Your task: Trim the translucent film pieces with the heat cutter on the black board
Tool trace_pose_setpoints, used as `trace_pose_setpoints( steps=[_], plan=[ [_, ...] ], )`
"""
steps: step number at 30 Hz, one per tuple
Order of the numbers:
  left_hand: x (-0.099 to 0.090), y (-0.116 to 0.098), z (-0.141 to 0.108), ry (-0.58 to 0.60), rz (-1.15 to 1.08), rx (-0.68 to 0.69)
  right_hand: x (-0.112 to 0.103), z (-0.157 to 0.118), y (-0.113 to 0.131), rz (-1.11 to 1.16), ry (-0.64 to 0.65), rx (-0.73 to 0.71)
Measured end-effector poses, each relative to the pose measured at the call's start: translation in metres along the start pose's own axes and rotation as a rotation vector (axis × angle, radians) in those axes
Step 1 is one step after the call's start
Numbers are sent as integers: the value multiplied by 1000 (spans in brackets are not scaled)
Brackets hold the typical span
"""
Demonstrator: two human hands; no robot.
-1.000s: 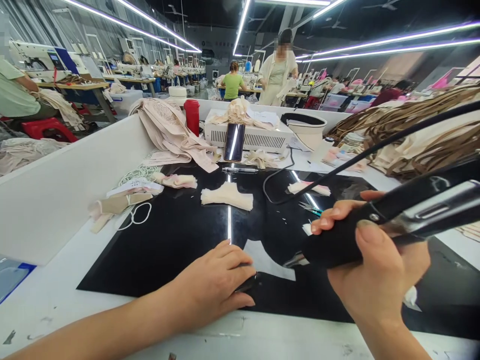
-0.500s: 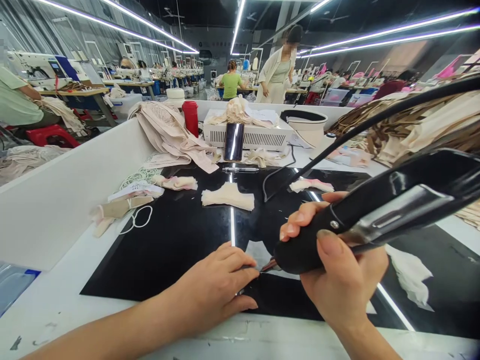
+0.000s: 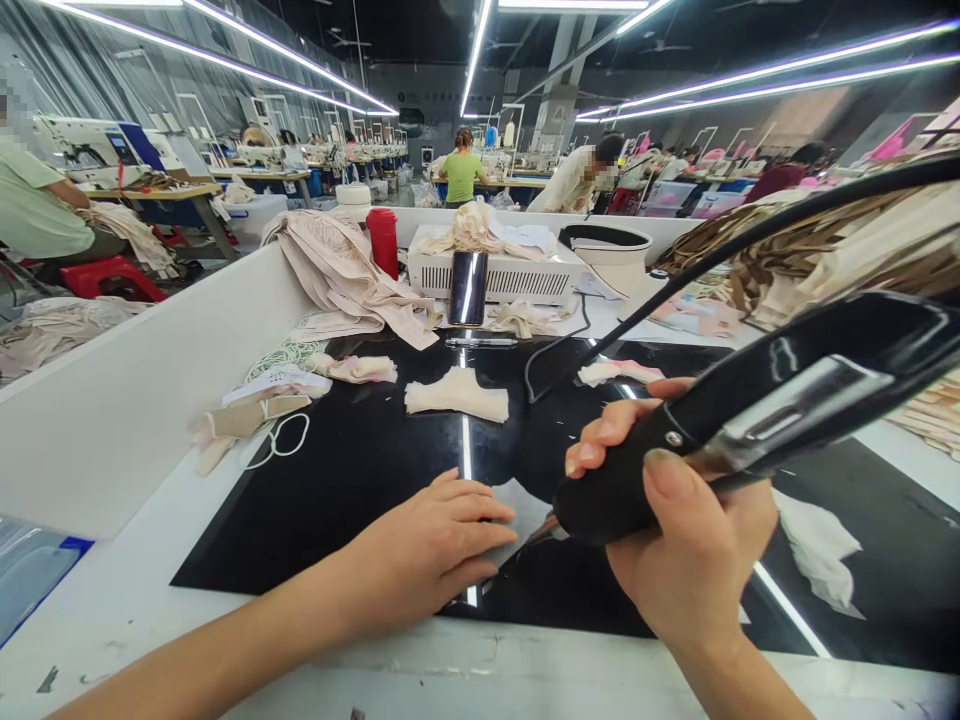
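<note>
The left hand [image 3: 442, 545] is resting, fingers apart, at the left end of the thin pale piece [image 3: 529, 505], which is lying on the black sheet [image 3: 322, 500]. The right hand [image 3: 697, 530] is gripping firmly the black tool [image 3: 750, 385], whose metal tip [image 3: 543, 530] is pointing at this piece.
</note>
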State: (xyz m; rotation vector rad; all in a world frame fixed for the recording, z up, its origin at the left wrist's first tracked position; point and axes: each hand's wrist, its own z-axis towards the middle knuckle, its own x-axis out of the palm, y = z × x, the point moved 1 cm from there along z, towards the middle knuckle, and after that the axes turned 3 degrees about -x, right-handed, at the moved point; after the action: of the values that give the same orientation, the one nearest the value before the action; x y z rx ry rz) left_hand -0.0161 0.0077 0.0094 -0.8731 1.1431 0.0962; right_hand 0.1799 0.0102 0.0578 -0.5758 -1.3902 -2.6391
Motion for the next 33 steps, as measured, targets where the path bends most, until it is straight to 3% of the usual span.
trace_pose_setpoints(
  steps=[10, 17, 28, 33],
  plan=[
    [-5, 0, 1, 54, -57, -46, 6, -11, -3, 28, 65, 27],
    [-13, -1, 4, 109, -54, -6, 9, -14, -1, 50, 74, 37],
    [-9, 4, 4, 75, -62, 84, 16, -27, -4, 55, 149, 41],
    [-13, 3, 2, 35, -50, 34, 9, -16, 2, 56, 124, 24]
  ],
)
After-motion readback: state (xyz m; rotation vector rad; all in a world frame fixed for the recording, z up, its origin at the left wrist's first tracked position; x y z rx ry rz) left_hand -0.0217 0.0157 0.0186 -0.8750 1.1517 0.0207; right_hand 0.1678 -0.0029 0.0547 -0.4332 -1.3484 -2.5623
